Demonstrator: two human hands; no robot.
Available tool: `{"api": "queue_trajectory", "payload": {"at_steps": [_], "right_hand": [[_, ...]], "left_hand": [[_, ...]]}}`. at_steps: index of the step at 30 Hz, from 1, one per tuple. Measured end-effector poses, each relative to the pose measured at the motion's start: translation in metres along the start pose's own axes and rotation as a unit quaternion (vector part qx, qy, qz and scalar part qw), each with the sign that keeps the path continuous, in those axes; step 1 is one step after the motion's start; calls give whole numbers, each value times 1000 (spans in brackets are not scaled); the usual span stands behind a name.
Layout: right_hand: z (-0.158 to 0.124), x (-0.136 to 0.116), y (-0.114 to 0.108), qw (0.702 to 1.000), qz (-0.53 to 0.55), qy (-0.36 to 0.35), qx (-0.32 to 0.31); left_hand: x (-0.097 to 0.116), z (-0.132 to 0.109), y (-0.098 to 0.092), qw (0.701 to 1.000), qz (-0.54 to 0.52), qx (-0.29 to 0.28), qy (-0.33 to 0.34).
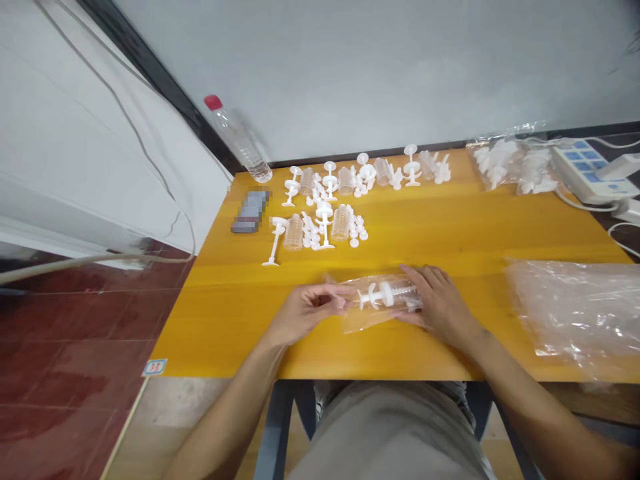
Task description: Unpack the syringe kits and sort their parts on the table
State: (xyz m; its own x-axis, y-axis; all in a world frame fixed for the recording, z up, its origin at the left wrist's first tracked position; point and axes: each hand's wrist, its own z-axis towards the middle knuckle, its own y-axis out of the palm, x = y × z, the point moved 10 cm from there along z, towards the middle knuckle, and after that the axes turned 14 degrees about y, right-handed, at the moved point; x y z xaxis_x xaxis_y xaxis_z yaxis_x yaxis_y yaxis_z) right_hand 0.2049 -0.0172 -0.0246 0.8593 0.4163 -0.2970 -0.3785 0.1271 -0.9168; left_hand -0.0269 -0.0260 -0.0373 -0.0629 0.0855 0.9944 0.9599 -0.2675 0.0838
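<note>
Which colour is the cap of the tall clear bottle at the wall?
The cap is red, seen in the head view.

This looks like a packing workstation: repeated sets of clear plastic barrels (293,235) and white plungers (325,210) form rows toward the desk's (215,333) far side, clear bags (590,313) lie at right, and a numbered label (155,367) marks the near left corner.

Orange-brown wooden table (225,320), red-capped bottle (244,148), clear cylinders (293,235), white parts (325,228), clear bags (590,300)
</note>
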Motion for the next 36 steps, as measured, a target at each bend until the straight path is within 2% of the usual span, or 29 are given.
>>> {"api": "queue_trajectory", "payload": {"at_steps": [2, 8, 11, 13, 15, 17, 21, 23, 26, 29, 31, 33, 34, 36], "right_hand": [[1, 5, 1, 1000, 15, 3, 9], [4, 7, 1, 998, 50, 3, 34], [4, 3, -1, 997, 66, -8, 40], [4, 2, -2, 997, 64, -9, 42], [5, 2, -3, 997, 59, -5, 39], [5, 3, -4, 998, 59, -2, 31], [10, 7, -6, 997, 70, -4, 14], [15, 11, -6, 998, 65, -3, 7], [21, 20, -5, 999, 51, -5, -6], [22, 24, -4, 998, 41, -17, -34], [23, 20, -11, 998, 35, -23, -42], [26, 11, -28, 999, 49, -9, -20], [29, 5, -39, 997, 74, 6, -2], [37, -11, -59, 986, 158, 39, 18]], "left_hand": [[-4, 5, 6, 998, 49, -31, -5], [-14, 14, 13, 987, 161, 0, 8], [-8, 19, 28, 979, 191, -38, 57], [-4, 18, 28, 979, 186, -54, 64], [-5, 11, 15, 985, 161, -45, 32], [-6, -3, -8, 992, 122, -14, -3], [-2, -40, -71, 992, 45, 120, -12], [-2, -63, -107, 976, 19, 218, -12], [4, -101, -157, 935, 1, 355, 11], [26, -135, -194, 898, -1, 434, 78], [46, -150, -209, 875, -8, 466, 130], [63, -153, -209, 859, -28, 482, 172], [68, -147, -201, 857, -40, 478, 188], [72, -121, -171, 872, -66, 441, 203]]}}
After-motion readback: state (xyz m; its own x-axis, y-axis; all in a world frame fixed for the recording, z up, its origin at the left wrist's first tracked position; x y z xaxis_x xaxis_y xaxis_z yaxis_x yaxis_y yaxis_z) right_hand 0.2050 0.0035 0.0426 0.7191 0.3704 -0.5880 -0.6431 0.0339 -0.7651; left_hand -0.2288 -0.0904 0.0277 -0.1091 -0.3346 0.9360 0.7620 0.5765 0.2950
